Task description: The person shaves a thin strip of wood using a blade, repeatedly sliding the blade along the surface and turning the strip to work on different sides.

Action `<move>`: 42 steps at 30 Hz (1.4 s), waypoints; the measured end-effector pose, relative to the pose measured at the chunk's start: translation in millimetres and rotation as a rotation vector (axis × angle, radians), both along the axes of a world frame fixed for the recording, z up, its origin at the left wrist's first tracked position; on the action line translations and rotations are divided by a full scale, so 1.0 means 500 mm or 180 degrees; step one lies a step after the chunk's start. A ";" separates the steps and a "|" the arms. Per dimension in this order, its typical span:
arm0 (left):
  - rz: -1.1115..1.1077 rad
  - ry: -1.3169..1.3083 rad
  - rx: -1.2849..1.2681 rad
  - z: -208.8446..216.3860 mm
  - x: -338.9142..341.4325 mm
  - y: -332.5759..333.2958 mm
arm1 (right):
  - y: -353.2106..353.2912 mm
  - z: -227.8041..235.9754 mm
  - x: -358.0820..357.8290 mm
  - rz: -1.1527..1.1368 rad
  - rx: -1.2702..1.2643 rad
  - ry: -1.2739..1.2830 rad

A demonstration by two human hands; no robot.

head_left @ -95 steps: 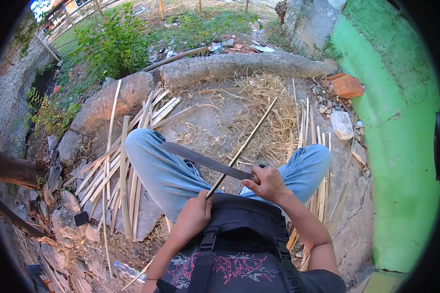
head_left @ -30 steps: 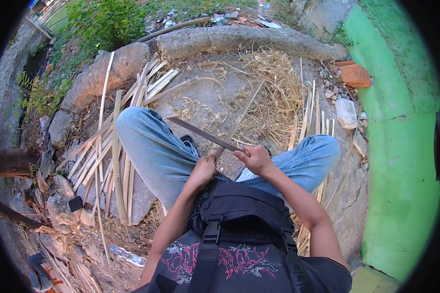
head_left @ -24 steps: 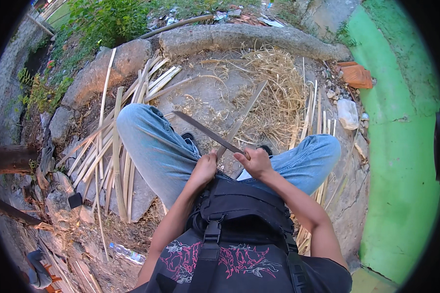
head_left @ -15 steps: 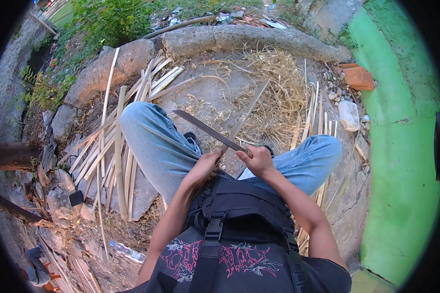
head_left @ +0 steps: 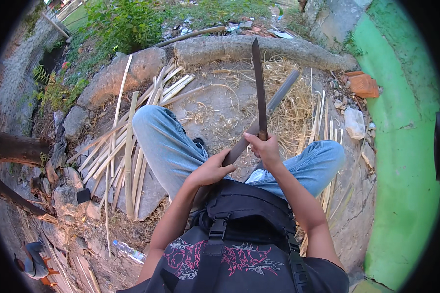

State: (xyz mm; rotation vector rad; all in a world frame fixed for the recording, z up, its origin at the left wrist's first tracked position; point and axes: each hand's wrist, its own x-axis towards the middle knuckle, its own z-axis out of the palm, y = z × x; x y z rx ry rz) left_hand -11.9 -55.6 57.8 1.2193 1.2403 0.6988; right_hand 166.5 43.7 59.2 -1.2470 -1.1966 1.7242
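Observation:
In my left hand [head_left: 211, 169], the fingers are closed around the near end of a long, flat, grey-brown bamboo strip [head_left: 281, 93] that slants away to the far right. My right hand [head_left: 265, 149] grips the short wooden handle of a long knife [head_left: 258, 78]. The dark blade points straight away from me, its tip near the stone edging. Knife and strip cross just beyond my right hand. Both are held above the ground between my bent knees. The fingers of my left hand beneath the strip are partly hidden.
Pale split strips [head_left: 118, 146] lie piled beyond my left knee, and more strips [head_left: 318, 115] lie by my right knee. Curly shavings [head_left: 289, 115] cover the ground ahead. A stone kerb [head_left: 215, 49] bounds the far side; a green wall [head_left: 401, 171] stands at right. A plastic bottle [head_left: 128, 251] lies at lower left.
The knife has swung from pointing left to pointing straight ahead. The bamboo strip has turned to show a broader face and leans further right. My right hand has risen slightly.

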 end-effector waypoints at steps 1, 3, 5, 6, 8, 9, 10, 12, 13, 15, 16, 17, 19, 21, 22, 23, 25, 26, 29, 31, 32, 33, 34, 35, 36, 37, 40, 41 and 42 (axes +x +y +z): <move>0.0109 0.0440 0.0161 0.023 0.003 -0.006 | 0.001 0.021 -0.005 -0.0180 0.0008 -0.0012; 0.0396 0.1265 0.0201 0.035 0.007 -0.032 | 0.018 0.024 0.003 -0.0306 0.0144 -0.0027; 0.0435 0.1491 0.0108 0.019 0.013 -0.060 | 0.031 0.028 0.002 -0.0460 0.0356 -0.0114; 0.0482 0.1717 0.0005 0.013 0.015 -0.068 | 0.037 0.030 0.003 -0.0466 0.0358 -0.0123; 0.0852 0.1432 0.0005 0.009 0.024 -0.071 | 0.045 0.029 0.013 -0.0228 0.0750 -0.0806; 0.0894 0.1385 -0.0086 -0.001 0.023 -0.069 | 0.040 0.027 0.023 -0.0214 0.0749 -0.0824; 0.0940 0.1337 -0.0172 -0.010 0.022 -0.063 | 0.028 0.022 0.037 0.0103 0.1126 -0.1276; 0.0904 0.1259 -0.0221 -0.022 0.026 -0.050 | -0.005 0.015 0.055 0.0457 0.1507 -0.1752; 0.0847 0.1210 -0.0259 -0.029 0.029 -0.040 | -0.024 0.012 0.064 0.0732 0.1697 -0.2079; 0.0682 0.1340 -0.0547 -0.058 0.025 -0.017 | -0.058 0.005 0.070 0.1062 0.1889 -0.2414; 0.0459 0.1497 -0.0817 -0.068 0.026 -0.009 | -0.074 -0.001 0.069 0.1342 0.2224 -0.2551; 0.0455 0.1481 -0.0827 -0.076 0.029 -0.009 | -0.084 -0.006 0.065 0.1625 0.2557 -0.2679; 0.0597 0.1409 -0.0699 -0.083 0.033 -0.008 | -0.092 -0.026 0.055 0.1799 0.2442 -0.2822; 0.0681 0.1243 -0.0708 -0.081 0.037 -0.008 | -0.091 -0.041 0.049 0.1941 0.2228 -0.2880; 0.0769 0.1070 -0.0699 -0.078 0.038 -0.008 | -0.088 -0.053 0.051 0.1940 0.2221 -0.2898; 0.0761 0.1055 -0.0700 -0.073 0.040 -0.007 | -0.083 -0.069 0.056 0.1914 0.2283 -0.2942; 0.0740 0.1219 -0.0601 -0.065 0.041 -0.006 | -0.071 -0.096 0.065 0.1899 0.2336 -0.2977; 0.0743 0.1221 -0.0614 -0.069 0.039 -0.005 | -0.060 -0.106 0.068 0.1752 0.2354 -0.3018; 0.0588 0.1489 -0.0888 -0.089 0.037 0.000 | 0.000 -0.123 0.088 0.1082 0.1904 -0.3110; 0.0532 0.1606 -0.0959 -0.099 0.043 0.007 | 0.000 -0.129 0.091 0.0566 0.1687 -0.3093; 0.0533 0.1607 -0.0965 -0.099 0.043 0.006 | -0.015 -0.127 0.088 0.0571 0.1682 -0.3092; 0.0545 0.1583 -0.0894 -0.097 0.042 0.003 | -0.033 -0.122 0.086 0.1155 0.2132 -0.3151; 0.0540 0.1557 -0.0822 -0.096 0.042 -0.004 | -0.046 -0.119 0.088 0.1737 0.2564 -0.3193; 0.0498 0.1566 -0.0809 -0.097 0.042 -0.006 | -0.020 -0.124 0.102 0.1585 0.2520 -0.3108; 0.0475 0.1573 -0.0830 -0.098 0.041 -0.009 | 0.027 -0.126 0.118 0.1543 0.2498 -0.3124; 0.0466 0.1575 -0.0851 -0.097 0.044 -0.007 | 0.084 -0.126 0.139 0.0881 0.1804 -0.3281; 0.0356 0.1583 -0.0944 -0.107 0.045 0.005 | 0.075 -0.140 0.144 0.0313 0.1346 -0.3382; 0.0369 0.1579 -0.0949 -0.104 0.043 0.004 | 0.025 -0.118 0.118 0.1138 0.1897 -0.3294; 0.0428 0.1570 -0.0832 -0.097 0.045 0.001 | -0.003 -0.103 0.110 0.1947 0.2417 -0.3173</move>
